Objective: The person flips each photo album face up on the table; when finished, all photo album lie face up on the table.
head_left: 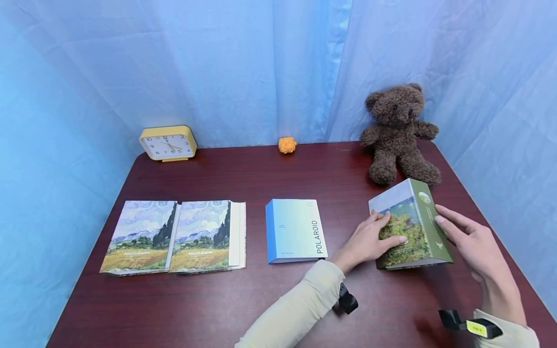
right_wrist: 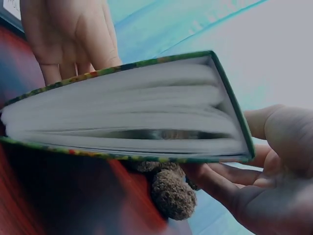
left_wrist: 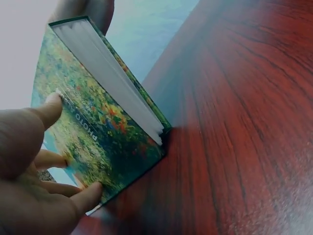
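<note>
A green photo album (head_left: 402,232) with a painted garden cover stands tilted at the table's right side, its spine raised toward the right. My left hand (head_left: 367,241) rests on its painted front cover, thumb and fingertips spread over it; in the left wrist view the thumb (left_wrist: 51,107) presses near the title. On the spine side, my right hand (head_left: 474,241) grips the album. From the right wrist, its thumb (right_wrist: 257,120) is against the spine and its fingers reach under the back cover. White page edges (right_wrist: 117,112) show between the covers.
A blue POLAROID album (head_left: 296,229) lies mid-table. To its left are two landscape-cover photo albums (head_left: 141,237), side by side. Along the back stand a yellow clock (head_left: 168,144), a small orange fuzzy object (head_left: 287,145) and a brown teddy bear (head_left: 396,130), close behind the held album.
</note>
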Demonstrator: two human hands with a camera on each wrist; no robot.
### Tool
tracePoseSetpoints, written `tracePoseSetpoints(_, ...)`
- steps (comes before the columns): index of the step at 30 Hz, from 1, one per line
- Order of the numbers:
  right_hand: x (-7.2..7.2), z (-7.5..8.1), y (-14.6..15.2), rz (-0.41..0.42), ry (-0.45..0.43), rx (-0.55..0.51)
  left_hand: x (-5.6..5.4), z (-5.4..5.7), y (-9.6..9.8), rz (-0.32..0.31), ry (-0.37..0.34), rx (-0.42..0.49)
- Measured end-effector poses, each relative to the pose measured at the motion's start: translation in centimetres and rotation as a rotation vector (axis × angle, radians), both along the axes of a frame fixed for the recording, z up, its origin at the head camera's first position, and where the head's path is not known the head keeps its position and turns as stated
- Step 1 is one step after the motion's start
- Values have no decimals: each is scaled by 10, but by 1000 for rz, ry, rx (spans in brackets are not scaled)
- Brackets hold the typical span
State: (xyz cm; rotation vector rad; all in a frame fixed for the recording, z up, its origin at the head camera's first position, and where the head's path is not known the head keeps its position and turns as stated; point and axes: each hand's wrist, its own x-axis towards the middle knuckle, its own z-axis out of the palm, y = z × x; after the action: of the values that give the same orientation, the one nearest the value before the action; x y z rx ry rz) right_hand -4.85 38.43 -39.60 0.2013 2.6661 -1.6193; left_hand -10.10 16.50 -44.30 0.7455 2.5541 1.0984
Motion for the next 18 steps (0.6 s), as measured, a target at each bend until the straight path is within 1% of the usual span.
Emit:
tracePoseSetpoints(2,-2,1,-3,17,24,-113,-1,-2,-1,11,-9,41)
tracePoseSetpoints(4,-3,2,-6,26,38,-199,-3,-3,-2,24,-26,84)
tracePoseSetpoints(7,-6,4,-13,25,44,-289,-5,-3,-4,39,-54,143)
tracePoseSetpoints(11,-9,6,-24,17,44,-305,-7,-2,-7,68,-107,227)
tracePoseSetpoints(16,-11,8,-36,12,47,-243,-8,2,-11,100,-146,305)
tracePoseSetpoints(18,-12,8,-38,17,49,-248,-7,5,-13,107,-158,331)
